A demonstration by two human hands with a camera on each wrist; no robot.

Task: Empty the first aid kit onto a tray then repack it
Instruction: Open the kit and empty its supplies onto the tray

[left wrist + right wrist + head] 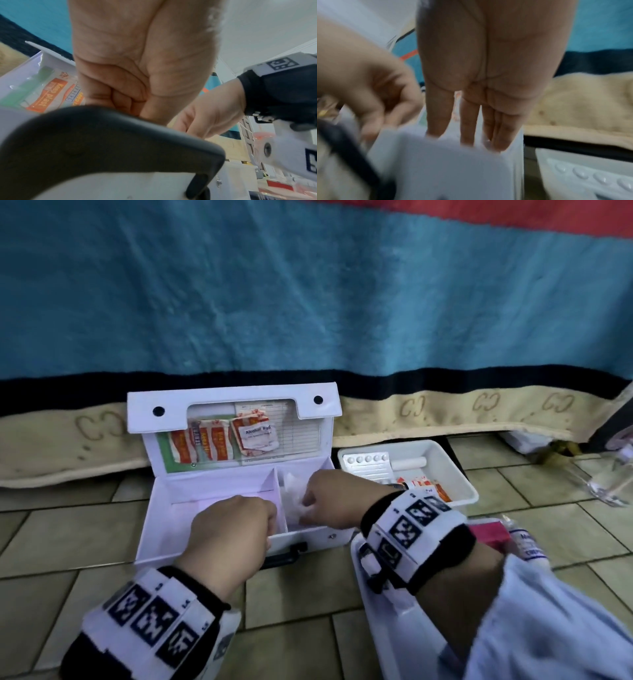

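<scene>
Kit point(164, 529) sat open on floor; right hand point(329, 498), fingers straight, pressed gauze point(291, 494) into right compartment, left hand point(233, 529) fisted empty beside divider; loose gauze might spring out, blocking lid.

You are wearing a black wristband point(144, 618) with white blocks bearing black square-patterned markers on your left wrist, a matching band point(416, 539) on your right wrist, and a pale blue sleeve point(555, 628) on your right arm.
</scene>
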